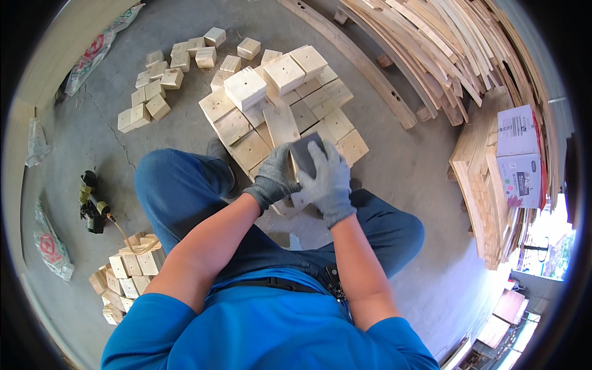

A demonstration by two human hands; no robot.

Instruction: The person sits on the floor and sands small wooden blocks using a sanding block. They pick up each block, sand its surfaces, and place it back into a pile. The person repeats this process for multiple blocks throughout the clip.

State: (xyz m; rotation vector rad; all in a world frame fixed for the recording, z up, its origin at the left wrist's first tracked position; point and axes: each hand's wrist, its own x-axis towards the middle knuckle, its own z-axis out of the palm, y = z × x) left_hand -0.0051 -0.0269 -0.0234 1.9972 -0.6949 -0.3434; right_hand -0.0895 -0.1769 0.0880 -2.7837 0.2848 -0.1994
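Note:
Both hands meet in front of me, between my knees, each in a grey knit glove. My left hand is closed round the side of a wooden block, mostly hidden by the gloves. Against that block, my right hand presses a dark grey flat piece that looks like sandpaper, fingers over its face. Just beyond the hands lies a low platform of wooden blocks set side by side. On top of it stand several larger pale blocks, and a short board lies among them.
Loose wooden blocks lie on the floor at the far left. A nail gun with a hose is left of my knee, near a block pile. Long planks and a cardboard box line the right side.

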